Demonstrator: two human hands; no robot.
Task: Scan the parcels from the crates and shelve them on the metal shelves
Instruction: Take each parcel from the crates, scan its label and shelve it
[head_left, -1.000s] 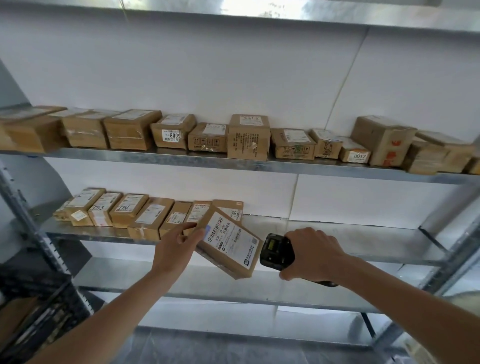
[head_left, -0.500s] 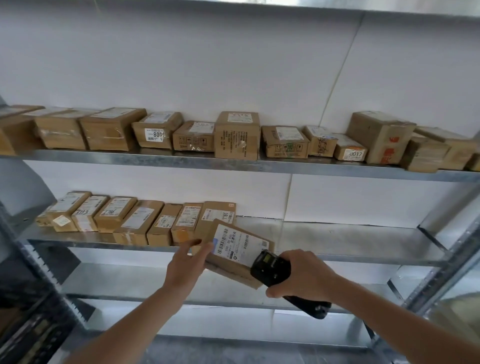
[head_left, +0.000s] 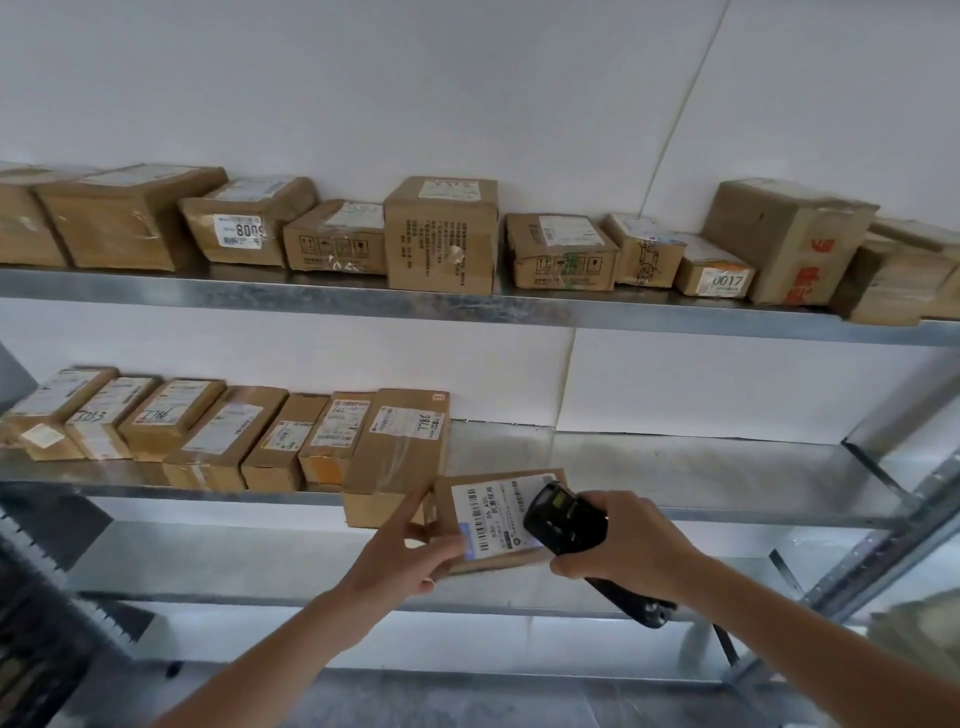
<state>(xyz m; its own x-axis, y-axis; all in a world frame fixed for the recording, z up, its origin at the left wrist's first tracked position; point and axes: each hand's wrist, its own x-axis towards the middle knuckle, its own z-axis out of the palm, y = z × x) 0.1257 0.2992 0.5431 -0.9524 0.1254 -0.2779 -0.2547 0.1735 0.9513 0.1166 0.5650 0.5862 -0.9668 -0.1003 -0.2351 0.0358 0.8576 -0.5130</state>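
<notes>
**Parcel swings flat and slides up beside the row**

Tilted on its corner a second ago, the parcel (head_left: 493, 519) now lies nearly level, its label up, just beside the last box in the middle-shelf row (head_left: 397, 452) and at the shelf's front lip. Starting left: the black crate (head_left: 36, 623) sits low at the edge, and the row of shelved boxes runs along the middle shelf (head_left: 675, 467). Next, the left hand (head_left: 400, 556) holds the parcel's near left corner, thumb on top by the label, index finger stretched along the left edge, the rest curled beneath. It looks light and stiff, a thin taped cardboard box carried easily by one hand; the tape could be slick, so a pinch at the corner or along the edges seems the safest hold, clear of the barcode. On the right, the right hand (head_left: 628, 545) wraps its fingers round the black scanner (head_left: 563, 519), whose head hovers over the label's right side, covering part of it
</notes>
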